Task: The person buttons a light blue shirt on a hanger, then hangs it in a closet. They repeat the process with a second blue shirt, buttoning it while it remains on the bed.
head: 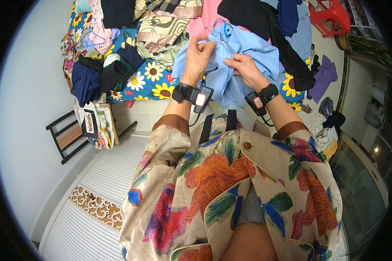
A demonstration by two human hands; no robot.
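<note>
A light blue collared shirt (254, 45) hangs in front of me on a blue hanger, whose hook (219, 21) rises above the collar. My left hand (197, 57) pinches the cloth on the left of the shirt's front, thumb against the curled fingers. On the opposite side, my right hand (246, 67) grips the front edge between thumb and forefinger. The shirt's lower part falls in folds between my wrists, above my knees. Whatever lies inside the pinched fingers is hidden.
A sunflower-print sheet (163, 90) carries heaped clothes: navy garments (86, 80), patterned satin fabric (163, 29), a black garment (274, 36). A black-framed stand (65, 138) is at left. A red plastic stool (331, 18) and a purple garment (323, 78) are at right, with more clothes (326, 124) on the floor.
</note>
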